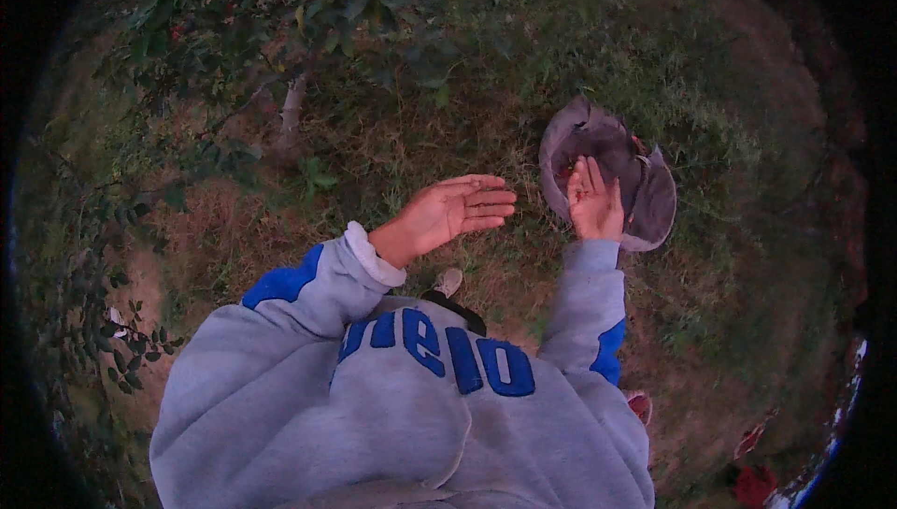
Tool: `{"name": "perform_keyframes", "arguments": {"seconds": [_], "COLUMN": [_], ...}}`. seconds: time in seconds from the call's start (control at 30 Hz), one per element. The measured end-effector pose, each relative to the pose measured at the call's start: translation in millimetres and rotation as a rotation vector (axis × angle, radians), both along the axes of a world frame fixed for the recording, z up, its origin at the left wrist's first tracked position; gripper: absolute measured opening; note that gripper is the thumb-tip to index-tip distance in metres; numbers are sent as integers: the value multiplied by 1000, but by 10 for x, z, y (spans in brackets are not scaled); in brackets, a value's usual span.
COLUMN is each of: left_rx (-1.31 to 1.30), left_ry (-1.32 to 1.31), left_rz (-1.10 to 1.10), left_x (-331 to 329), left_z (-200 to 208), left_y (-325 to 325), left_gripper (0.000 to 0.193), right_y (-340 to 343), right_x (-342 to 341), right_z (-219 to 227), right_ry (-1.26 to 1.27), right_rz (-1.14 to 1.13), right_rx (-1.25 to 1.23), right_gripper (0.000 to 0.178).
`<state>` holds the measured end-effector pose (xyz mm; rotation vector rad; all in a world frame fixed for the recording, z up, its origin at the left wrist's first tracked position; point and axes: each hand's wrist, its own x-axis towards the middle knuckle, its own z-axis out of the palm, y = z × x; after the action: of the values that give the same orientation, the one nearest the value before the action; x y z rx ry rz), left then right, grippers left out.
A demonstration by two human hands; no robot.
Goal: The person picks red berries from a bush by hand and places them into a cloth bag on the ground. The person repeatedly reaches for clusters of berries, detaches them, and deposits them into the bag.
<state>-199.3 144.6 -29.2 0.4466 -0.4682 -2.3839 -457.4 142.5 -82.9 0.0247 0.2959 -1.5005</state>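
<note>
My left hand (447,216) is stretched out palm up over the grass, fingers straight and a little apart, with nothing in it. To its right, my right hand (594,206) reaches over the near rim of a greyish-brown cloth bag (652,193) with a wide, floppy mouth. The palm of that hand faces up and its fingers are extended. A few tiny reddish bits seem to lie on its fingers, too small to name. Some small red specks show inside the bag by the fingertips; the rest of its contents is hidden in shadow.
A leafy tree with a pale trunk (292,105) stands ahead on the left, its branches (355,4) hanging across the upper left. Leafy twigs (131,355) reach in at the left edge. Grass and dry stems cover the ground. A red object (753,486) lies at lower right.
</note>
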Motion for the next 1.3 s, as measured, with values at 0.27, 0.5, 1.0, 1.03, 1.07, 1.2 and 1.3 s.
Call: {"name": "perform_keyframes", "arguments": {"seconds": [0.27, 0.5, 1.0, 1.03, 1.07, 1.2, 1.3], "left_rx": [-136, -444, 39, 29, 37, 91, 123], "left_ry": [-279, -804, -499, -481, -418, -160, -1], "left_rz": [-51, -166, 610, 635, 689, 860, 968], "left_x": [7, 40, 1353, 1435, 1509, 1686, 1744], "left_z": [-137, -239, -508, -532, -552, -621, -650], "left_y": [-42, -79, -794, -880, -957, -1291, -1574], "left_gripper": [36, 33, 31, 31, 30, 29, 29], "right_y": [-280, -355, -1101, -1212, -1319, -1854, -2201], "right_x": [-512, -1487, 1965, 2181, 2390, 3080, 3417], "right_z": [-92, -480, 636, 681, 718, 784, 813], "right_ry": [296, 721, 1353, 1447, 1499, 1733, 1929], "right_rz": [94, -225, 687, 653, 622, 472, 279], "right_rx": [-125, 622, -413, -425, -474, -676, -891], "right_gripper": [50, 62, 23, 23, 22, 23, 23]}}
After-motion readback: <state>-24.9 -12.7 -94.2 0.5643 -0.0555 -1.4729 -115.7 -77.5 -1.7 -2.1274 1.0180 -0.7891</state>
